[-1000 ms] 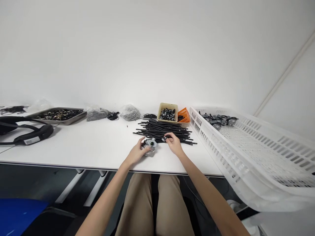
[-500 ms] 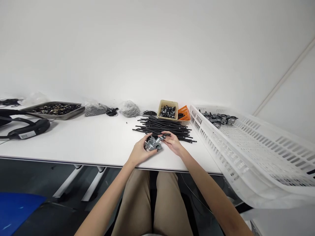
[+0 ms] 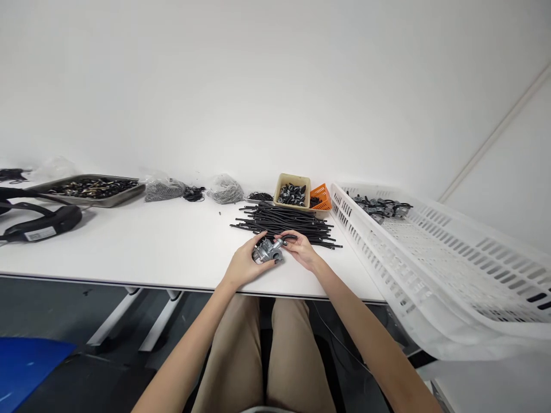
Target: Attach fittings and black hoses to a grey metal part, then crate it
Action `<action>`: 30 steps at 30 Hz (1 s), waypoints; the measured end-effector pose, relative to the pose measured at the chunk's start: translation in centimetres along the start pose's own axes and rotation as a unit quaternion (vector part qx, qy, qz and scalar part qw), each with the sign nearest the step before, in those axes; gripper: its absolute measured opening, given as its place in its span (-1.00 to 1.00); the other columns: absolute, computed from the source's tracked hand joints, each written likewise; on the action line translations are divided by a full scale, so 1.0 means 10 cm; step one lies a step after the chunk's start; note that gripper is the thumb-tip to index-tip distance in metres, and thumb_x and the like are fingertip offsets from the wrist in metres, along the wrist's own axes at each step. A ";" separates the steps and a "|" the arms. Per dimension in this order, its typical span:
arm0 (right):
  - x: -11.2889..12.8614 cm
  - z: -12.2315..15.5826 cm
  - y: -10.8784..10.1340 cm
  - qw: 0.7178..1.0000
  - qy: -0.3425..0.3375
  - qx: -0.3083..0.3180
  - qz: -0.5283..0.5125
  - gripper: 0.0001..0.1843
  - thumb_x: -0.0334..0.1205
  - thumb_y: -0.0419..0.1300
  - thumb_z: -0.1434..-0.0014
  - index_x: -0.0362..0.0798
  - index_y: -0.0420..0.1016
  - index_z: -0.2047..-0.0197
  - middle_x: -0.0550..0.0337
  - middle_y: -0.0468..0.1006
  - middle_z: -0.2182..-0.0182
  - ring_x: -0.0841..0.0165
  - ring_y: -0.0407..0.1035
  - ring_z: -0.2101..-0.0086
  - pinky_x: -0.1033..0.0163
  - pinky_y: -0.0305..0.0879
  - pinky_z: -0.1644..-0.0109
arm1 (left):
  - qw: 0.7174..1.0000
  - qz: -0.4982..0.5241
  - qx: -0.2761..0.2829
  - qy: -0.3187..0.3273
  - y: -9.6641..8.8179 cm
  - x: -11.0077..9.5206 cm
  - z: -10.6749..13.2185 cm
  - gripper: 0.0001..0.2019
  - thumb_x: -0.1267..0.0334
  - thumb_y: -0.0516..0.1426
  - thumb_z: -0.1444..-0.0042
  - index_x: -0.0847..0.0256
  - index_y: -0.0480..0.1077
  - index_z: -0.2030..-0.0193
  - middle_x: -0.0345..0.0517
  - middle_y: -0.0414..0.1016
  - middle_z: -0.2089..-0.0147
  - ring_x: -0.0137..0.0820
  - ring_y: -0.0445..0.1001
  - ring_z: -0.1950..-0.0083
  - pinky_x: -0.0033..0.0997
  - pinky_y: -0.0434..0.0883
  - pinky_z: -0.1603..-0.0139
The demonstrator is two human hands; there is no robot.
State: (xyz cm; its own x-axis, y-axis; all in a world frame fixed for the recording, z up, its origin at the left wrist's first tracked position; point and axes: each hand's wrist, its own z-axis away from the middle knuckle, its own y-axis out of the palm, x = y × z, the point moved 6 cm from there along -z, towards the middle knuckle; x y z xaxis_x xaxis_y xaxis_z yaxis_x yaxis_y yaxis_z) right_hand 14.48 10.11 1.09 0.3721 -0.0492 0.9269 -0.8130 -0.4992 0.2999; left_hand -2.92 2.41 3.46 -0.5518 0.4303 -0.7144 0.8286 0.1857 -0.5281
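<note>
Metal carburetor [image 3: 267,251] in left hand [image 3: 243,265] grip; right hand [image 3: 302,250] pinches black tube [image 3: 287,237], lying left-right.

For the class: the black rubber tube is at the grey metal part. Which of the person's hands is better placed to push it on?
Probably right. The right hand pinches the short black rubber tube at the small grey metal part, which the left hand grips.

white label on black headset [image 3: 41,225], print too small to read
</note>
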 end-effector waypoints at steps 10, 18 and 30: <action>-0.03 -0.04 -0.05 1.000 -0.009 -0.018 0.023 -0.51 -0.11 0.59 0.25 0.02 0.52 0.26 0.15 0.69 0.19 0.23 0.57 0.12 0.06 0.41 -0.14 | 1.000 -0.004 -0.002 0.004 0.01 -0.02 0.01 -0.20 -0.07 0.34 0.00 0.08 0.26 -0.37 0.01 0.41 -0.34 -0.08 0.40 -0.33 -0.08 0.32 -0.36; -0.02 -0.04 -0.05 0.999 -0.020 -0.023 0.036 -0.54 -0.11 0.58 0.24 0.03 0.50 0.28 0.16 0.68 0.21 0.25 0.56 0.14 0.05 0.40 -0.14 | 1.000 -0.008 -0.003 0.010 0.01 -0.03 0.01 -0.21 -0.04 0.34 0.00 0.08 0.26 -0.37 0.01 0.41 -0.34 -0.07 0.39 -0.33 -0.07 0.31 -0.37; 0.00 -0.03 -0.03 0.998 -0.021 -0.022 0.059 -0.55 -0.06 0.56 0.21 0.03 0.54 0.25 0.12 0.68 0.19 0.21 0.54 0.11 0.03 0.41 -0.14 | 1.000 -0.017 -0.008 0.016 0.01 -0.04 0.03 -0.21 -0.06 0.32 -0.02 0.07 0.26 -0.38 0.01 0.42 -0.33 -0.07 0.42 -0.31 -0.08 0.31 -0.37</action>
State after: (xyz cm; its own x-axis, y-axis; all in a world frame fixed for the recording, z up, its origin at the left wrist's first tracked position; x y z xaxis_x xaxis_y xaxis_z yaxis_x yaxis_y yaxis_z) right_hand 14.58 10.55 1.02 0.2907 -0.1414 0.9463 -0.8707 -0.4492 0.2004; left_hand -2.67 2.06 3.55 -0.5773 0.4513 -0.6804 0.8105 0.2155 -0.5447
